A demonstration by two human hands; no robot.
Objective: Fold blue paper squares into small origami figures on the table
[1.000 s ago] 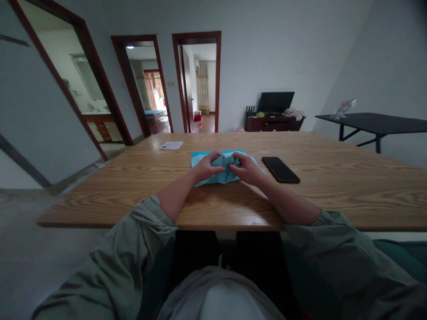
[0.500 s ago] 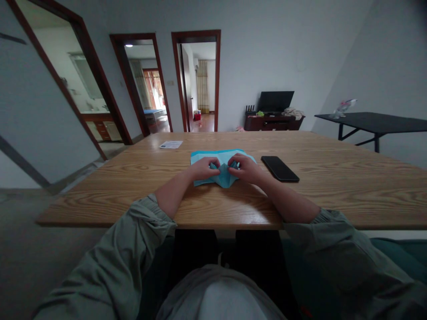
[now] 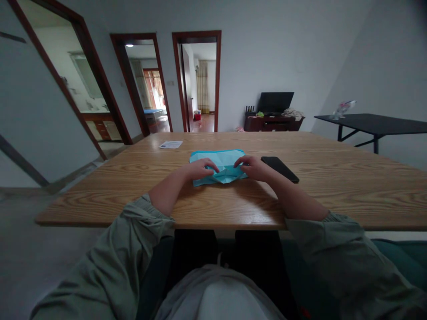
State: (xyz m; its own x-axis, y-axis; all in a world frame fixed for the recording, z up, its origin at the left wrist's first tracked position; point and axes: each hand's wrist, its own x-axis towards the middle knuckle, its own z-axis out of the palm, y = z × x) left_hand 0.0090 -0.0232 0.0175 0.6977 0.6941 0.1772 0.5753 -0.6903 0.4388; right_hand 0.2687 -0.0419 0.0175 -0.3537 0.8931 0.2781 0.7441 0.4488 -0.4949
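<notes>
A sheet of light blue folded paper [image 3: 223, 156] lies flat on the wooden table, with a pleated fold at its near edge. My left hand [image 3: 200, 169] rests on the paper's left half, its fingertips curled toward the central fold. My right hand [image 3: 253, 167] lies on the paper's right edge, its fingers pointing inward. Just beyond that hand is a black smartphone [image 3: 279, 169], lying face up with its near part close to my fingers. The gap between my hands shows the fold.
The wooden table [image 3: 336, 195] stretches wide around the paper, and a small white printed card [image 3: 171, 144] lies near its far edge. Beyond stand a black side table [image 3: 376, 123] with a small figurine and a dark cabinet [image 3: 273, 124] holding a monitor.
My hands have moved apart and no longer meet at the middle. The paper's fold now lies flatter and lower, with less of it bunched up than a second ago.
</notes>
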